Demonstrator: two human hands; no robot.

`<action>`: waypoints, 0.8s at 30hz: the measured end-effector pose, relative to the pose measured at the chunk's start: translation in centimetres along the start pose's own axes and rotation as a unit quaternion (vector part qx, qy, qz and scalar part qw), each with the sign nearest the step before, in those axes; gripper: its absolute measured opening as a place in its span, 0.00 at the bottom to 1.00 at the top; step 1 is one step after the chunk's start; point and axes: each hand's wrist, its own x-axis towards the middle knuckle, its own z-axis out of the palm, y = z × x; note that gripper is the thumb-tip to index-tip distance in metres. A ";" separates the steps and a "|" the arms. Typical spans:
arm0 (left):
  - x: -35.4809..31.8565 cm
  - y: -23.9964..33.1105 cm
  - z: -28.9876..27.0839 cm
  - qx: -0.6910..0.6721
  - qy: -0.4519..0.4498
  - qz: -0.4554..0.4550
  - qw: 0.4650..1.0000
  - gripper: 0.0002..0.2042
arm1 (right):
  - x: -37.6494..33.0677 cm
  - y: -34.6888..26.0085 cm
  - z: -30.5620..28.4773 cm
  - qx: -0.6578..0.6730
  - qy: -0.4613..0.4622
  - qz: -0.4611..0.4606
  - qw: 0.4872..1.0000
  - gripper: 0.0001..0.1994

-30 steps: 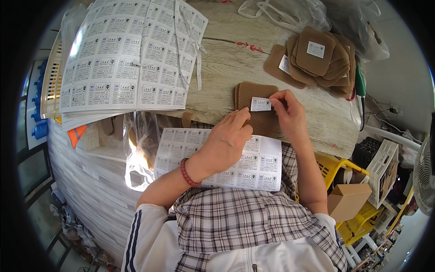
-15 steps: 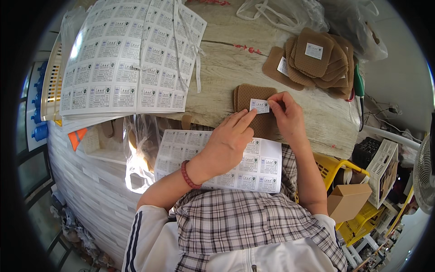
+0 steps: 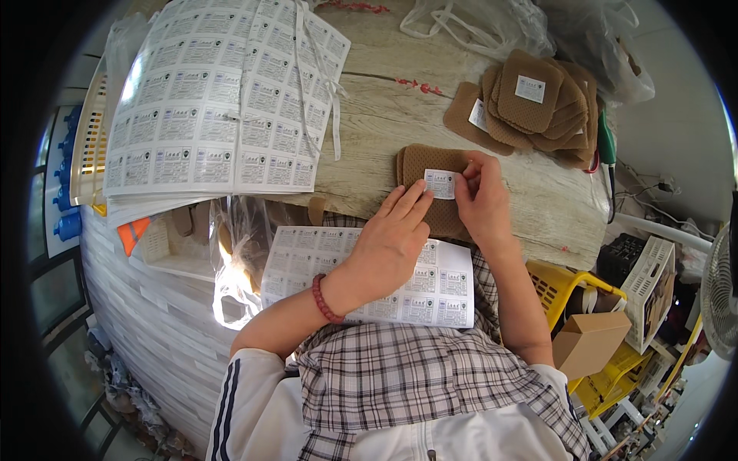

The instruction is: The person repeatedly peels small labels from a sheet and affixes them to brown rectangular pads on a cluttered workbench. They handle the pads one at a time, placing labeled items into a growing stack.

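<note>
A small white printed label (image 3: 440, 184) lies on the top brown textured pad (image 3: 444, 217) of a short stack at the table's near edge. My left hand (image 3: 390, 250) is stretched out, its fingertips touching the pad and the label's left edge. At the label's right edge is my right hand (image 3: 483, 201), with its thumb against the label and its fingers curled in. Across my lap, under my left forearm, rests a sheet of the same labels (image 3: 453, 288); part of it is hidden by the hand.
A thick pile of label sheets (image 3: 177, 127) with white strips covers the table's left. Several labelled brown pads (image 3: 530, 115) are heaped at the far right, near clear plastic bags (image 3: 492, 27) and a green-handled tool (image 3: 608, 142). A yellow basket (image 3: 565, 276) stands below on the right.
The label's right side, held raised between my right thumb and finger before, now lies down on the pad. My right hand has shifted slightly left and its fingers have curled over.
</note>
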 end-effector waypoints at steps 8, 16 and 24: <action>-0.2 0.0 0.5 -0.005 0.021 0.001 1.000 0.04 | 0.5 -1.7 -0.2 -0.089 -0.035 -0.262 0.960 0.09; -0.5 -0.4 1.0 -0.019 0.021 0.004 1.000 0.06 | 0.8 0.8 1.5 -0.048 0.092 -0.146 0.984 0.09; -0.8 -0.4 0.7 -0.042 0.050 -0.006 0.998 0.05 | 1.0 0.8 1.3 -0.059 0.111 -0.167 0.978 0.05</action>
